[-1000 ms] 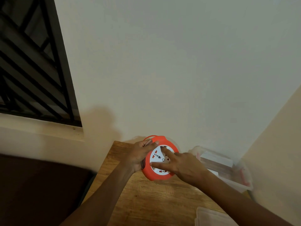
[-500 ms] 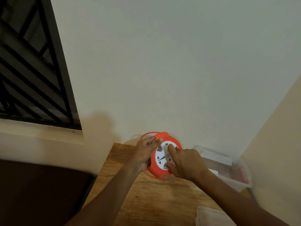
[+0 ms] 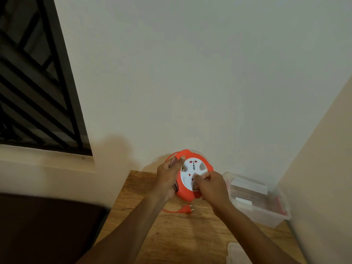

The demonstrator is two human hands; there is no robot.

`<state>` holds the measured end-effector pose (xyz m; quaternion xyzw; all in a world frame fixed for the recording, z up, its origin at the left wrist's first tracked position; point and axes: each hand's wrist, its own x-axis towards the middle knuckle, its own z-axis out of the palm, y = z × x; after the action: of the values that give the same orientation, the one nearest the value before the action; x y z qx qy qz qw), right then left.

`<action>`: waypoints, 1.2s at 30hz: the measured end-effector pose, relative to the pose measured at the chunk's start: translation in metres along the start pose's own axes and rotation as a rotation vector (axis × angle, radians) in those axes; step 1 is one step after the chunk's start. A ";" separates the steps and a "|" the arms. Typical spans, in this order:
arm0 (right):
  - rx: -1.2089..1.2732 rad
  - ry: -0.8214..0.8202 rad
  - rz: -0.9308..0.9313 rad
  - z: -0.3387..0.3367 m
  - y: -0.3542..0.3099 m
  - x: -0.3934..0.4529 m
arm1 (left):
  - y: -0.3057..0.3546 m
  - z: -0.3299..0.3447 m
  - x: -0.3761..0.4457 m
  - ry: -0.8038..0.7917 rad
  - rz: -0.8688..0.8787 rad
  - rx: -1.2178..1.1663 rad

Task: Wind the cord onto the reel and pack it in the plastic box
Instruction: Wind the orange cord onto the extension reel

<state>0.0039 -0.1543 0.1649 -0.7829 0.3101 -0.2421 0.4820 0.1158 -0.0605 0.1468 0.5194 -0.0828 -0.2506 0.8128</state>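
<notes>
Both hands on the orange reel point(image 3: 187, 195) over the wooden table point(image 3: 171, 235)

Nearest, a clear lid point(image 3: 235, 253) at the table's edge; then the orange plug point(image 3: 187, 209) and a short run of cord point(image 3: 169, 210) lying loose. The left hand point(image 3: 168, 180) grips the reel's left rim; the right hand point(image 3: 211, 184) seems to pinch its white socket face, fingers curled. Plastic box point(image 3: 266, 220) just right, by the wall

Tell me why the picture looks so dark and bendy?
Head view: dim, warm light, so the hands, left hand and right hand, look murky around the orange reel; a soft shadow falls on the wall; the wide lens slants the window frame.
</notes>
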 end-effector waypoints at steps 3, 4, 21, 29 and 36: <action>-0.370 -0.009 -0.406 -0.013 -0.013 -0.006 | 0.005 -0.005 0.004 -0.036 -0.068 -0.028; -0.484 -0.040 -0.550 -0.018 -0.019 -0.007 | 0.006 -0.005 0.003 -0.050 -0.074 -0.007; -1.271 -0.469 -1.105 -0.028 -0.017 -0.002 | -0.002 -0.004 -0.007 -0.236 -0.144 0.068; -1.332 -0.248 -1.144 -0.018 -0.013 -0.003 | -0.008 -0.001 -0.004 -0.254 -0.143 0.111; -0.925 -0.093 -0.742 -0.022 -0.010 0.022 | -0.014 -0.002 -0.004 -0.231 -0.072 0.097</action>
<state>0.0068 -0.1796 0.1850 -0.9774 0.0676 -0.1999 -0.0129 0.1088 -0.0619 0.1336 0.5285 -0.1693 -0.3337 0.7620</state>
